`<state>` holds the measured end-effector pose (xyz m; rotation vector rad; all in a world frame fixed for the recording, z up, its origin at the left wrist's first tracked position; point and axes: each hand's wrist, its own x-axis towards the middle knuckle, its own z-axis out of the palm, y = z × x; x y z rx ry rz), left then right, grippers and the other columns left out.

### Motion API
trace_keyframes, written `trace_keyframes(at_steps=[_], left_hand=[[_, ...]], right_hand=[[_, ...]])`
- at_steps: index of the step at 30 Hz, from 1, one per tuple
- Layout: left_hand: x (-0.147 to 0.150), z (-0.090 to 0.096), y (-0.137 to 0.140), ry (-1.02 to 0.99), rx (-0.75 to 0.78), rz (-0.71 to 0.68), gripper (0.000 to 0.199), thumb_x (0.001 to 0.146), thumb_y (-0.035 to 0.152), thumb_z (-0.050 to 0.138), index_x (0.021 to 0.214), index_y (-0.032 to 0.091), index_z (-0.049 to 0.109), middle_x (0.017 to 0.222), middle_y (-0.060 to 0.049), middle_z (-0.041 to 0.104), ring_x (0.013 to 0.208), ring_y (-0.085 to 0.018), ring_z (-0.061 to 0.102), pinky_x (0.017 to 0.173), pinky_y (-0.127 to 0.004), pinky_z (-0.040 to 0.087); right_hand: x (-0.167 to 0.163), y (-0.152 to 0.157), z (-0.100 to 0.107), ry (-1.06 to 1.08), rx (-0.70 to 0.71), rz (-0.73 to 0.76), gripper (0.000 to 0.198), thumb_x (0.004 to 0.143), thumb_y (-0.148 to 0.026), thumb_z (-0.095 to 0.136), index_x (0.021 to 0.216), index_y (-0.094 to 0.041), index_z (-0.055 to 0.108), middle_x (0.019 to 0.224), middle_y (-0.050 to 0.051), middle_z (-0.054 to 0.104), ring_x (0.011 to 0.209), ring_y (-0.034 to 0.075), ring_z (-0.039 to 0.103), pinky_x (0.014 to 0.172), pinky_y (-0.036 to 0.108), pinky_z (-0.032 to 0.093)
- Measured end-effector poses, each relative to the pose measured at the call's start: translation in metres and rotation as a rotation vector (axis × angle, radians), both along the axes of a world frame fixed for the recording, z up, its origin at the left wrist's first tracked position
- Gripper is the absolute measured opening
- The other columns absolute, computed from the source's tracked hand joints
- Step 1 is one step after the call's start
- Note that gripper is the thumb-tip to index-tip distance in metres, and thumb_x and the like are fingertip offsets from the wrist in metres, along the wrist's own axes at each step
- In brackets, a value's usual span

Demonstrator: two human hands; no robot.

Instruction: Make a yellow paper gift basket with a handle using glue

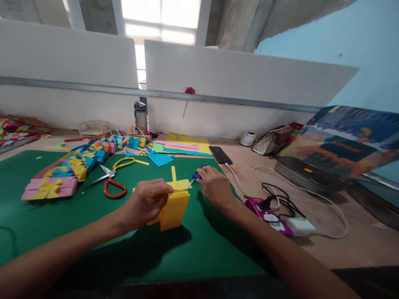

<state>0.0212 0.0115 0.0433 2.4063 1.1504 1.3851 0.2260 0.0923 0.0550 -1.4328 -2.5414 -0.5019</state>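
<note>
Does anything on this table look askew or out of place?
Two minor things: the scissors lie unheld on the green mat with their blades spread open, and black cables loop untidily by the purple power strip. Nothing looks spilled.

Bare green mat (187, 265) leaves the widest passage at six o'clock of the yellow folded paper (175, 211), flanked by the left forearm (77, 246) and right forearm (274, 243), while a blue-handled tool (196, 175) in the right hand (215, 187) obstructs the narrow gap toward one o'clock. Spread scissors (110, 173) bar ten o'clock before a colorful row of paper pieces (84, 160). Loose sheets (187, 143) crowd twelve, a phone (220, 155) sits at one, and a corded purple power strip (254, 203) blocks three.
</note>
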Motion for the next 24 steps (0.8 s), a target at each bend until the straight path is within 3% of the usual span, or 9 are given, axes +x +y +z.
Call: trace_keyframes(at_steps=[1,4,7,11,24], left_hand=[[0.0,-0.001,0.0,0.039,0.039,0.024,0.021,0.08,0.009,0.041,0.081,0.015,0.061,0.063,-0.001,0.057,0.056,-0.01,0.051,0.052,-0.019,0.037],[0.001,-0.003,0.001,0.132,0.085,0.106,0.022,0.085,0.012,0.039,0.08,0.015,0.06,0.063,-0.001,0.055,0.056,-0.01,0.049,0.051,-0.019,0.036],[0.003,-0.005,0.0,0.185,0.104,0.143,0.024,0.088,0.015,0.038,0.079,0.016,0.06,0.063,0.0,0.054,0.056,-0.009,0.048,0.051,-0.019,0.035],[0.006,-0.006,-0.002,0.242,0.142,0.146,0.025,0.09,0.017,0.038,0.079,0.017,0.061,0.064,-0.001,0.055,0.058,-0.01,0.049,0.054,-0.02,0.037],[0.011,-0.003,-0.008,0.28,0.214,0.147,0.027,0.09,0.014,0.038,0.076,0.016,0.061,0.071,-0.004,0.061,0.062,-0.01,0.053,0.057,-0.021,0.041]], right_hand=[[-0.002,-0.009,0.005,0.071,-0.001,0.079,0.016,0.09,-0.023,0.046,0.103,-0.018,0.054,0.103,0.01,0.06,0.098,0.019,0.056,0.081,0.029,0.045],[-0.005,-0.033,0.013,0.629,-0.051,0.514,0.002,0.086,-0.022,0.053,0.087,-0.02,0.052,0.096,0.005,0.061,0.092,0.017,0.059,0.079,0.03,0.047],[-0.007,-0.045,0.009,0.741,-0.151,0.704,0.01,0.081,-0.017,0.059,0.084,-0.021,0.051,0.099,0.005,0.06,0.095,0.017,0.059,0.081,0.032,0.048],[-0.007,-0.047,-0.001,0.722,-0.219,0.713,0.014,0.078,-0.011,0.06,0.085,-0.02,0.052,0.102,0.008,0.06,0.101,0.02,0.057,0.083,0.036,0.048],[-0.007,-0.053,-0.001,0.626,-0.164,0.729,0.005,0.085,-0.015,0.052,0.081,-0.017,0.055,0.096,0.01,0.062,0.095,0.02,0.059,0.081,0.035,0.05]])
